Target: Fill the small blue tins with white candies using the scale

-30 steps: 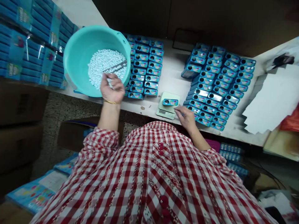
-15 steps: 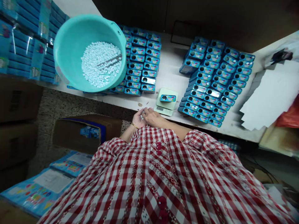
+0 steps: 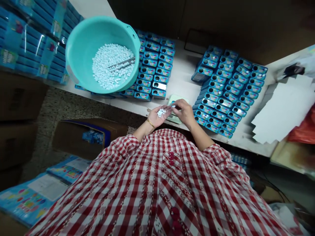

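My left hand [image 3: 154,117] is turned palm up with a small heap of white candies [image 3: 161,113] lying in it. Just to its right, my right hand [image 3: 185,112] has its fingertips pinched together, with a white candy [image 3: 173,106] showing between them. Both hands are over the front of a pale kitchen scale [image 3: 174,118], which they partly cover. Of the blue box on the scale, only a sliver shows beside the fingers. At the upper left stands a turquoise tub [image 3: 78,42] containing many of these candies and a dark flat tool [image 3: 124,63].
Rows of upright blue boxes with round holes stand left [image 3: 150,62] and right [image 3: 221,98] on the white table [image 3: 182,68]. White card sheets [image 3: 283,108] lie at the right. Wrapped blue packs [image 3: 27,46] are stacked far left; an open carton [image 3: 78,136] sits below.
My hands were together below the scale. They have moved up and right over it, my left palm has opened to show the candies, and my right hand has come away with a pinch.
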Motion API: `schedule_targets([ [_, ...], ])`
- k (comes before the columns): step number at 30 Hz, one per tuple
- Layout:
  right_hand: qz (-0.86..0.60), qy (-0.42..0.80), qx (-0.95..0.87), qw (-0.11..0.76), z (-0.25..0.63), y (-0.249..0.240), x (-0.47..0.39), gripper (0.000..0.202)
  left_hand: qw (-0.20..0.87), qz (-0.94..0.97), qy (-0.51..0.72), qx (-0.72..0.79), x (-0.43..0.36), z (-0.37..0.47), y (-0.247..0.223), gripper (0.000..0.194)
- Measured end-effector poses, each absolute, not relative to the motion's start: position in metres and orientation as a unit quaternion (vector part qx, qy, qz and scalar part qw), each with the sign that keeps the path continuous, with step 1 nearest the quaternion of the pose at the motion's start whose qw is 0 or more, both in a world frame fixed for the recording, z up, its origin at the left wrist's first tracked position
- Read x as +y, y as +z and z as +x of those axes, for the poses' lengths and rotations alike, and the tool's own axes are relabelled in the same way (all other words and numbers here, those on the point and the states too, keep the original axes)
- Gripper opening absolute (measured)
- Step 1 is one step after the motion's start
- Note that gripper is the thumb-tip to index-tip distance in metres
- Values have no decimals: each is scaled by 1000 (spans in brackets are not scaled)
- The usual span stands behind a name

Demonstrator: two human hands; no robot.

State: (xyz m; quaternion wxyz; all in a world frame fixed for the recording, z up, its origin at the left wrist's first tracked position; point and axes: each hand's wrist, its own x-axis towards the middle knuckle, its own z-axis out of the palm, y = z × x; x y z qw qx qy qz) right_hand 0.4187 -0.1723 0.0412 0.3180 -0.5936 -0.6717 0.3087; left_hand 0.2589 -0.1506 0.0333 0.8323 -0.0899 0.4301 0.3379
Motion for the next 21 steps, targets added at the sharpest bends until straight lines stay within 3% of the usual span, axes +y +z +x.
schedule_targets([
  [8,-622,289,-669,285,436,30,-158,16,822,-89,353,438,-157,239,28,27],
  [21,-714,268,-495,415,471,37,-189,29,766,-137,358,515,-163,211,27,24],
])
